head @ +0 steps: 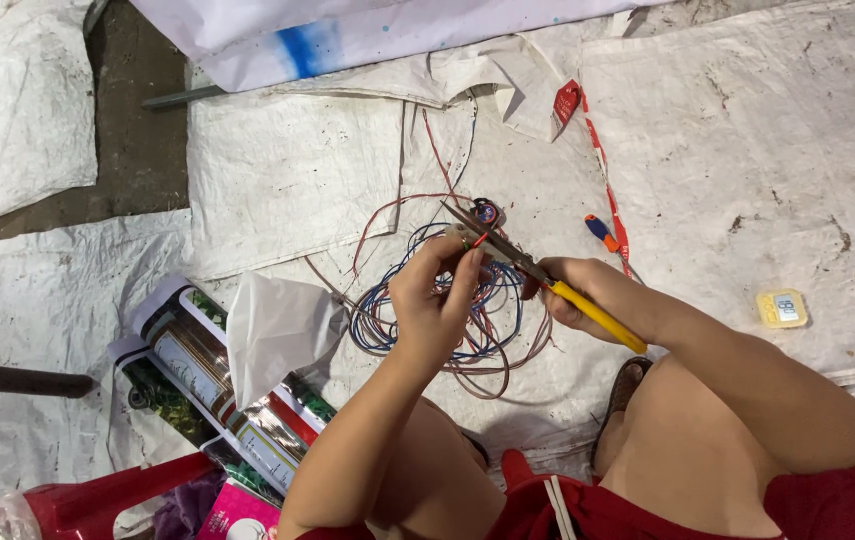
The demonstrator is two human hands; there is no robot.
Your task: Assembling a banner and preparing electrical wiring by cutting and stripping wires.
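My right hand point(579, 292) grips yellow-handled pliers point(539, 276), whose dark jaws point up-left toward a red wire point(474, 244). My left hand point(434, 296) pinches that red wire between thumb and fingers right at the jaws. Below both hands lies a loose coil of blue, red and brown wires point(387, 330) on white woven sheeting point(747, 150). A small dark round part point(487, 212) sits just past the plier tips.
A small orange and blue tool point(600, 233) lies right of the coil, and a yellow box point(782, 308) farther right. Printed bags point(202, 370), white plastic point(277, 330) and a red plastic item point(97, 500) lie at lower left. A dark pipe point(17, 380) enters from the left.
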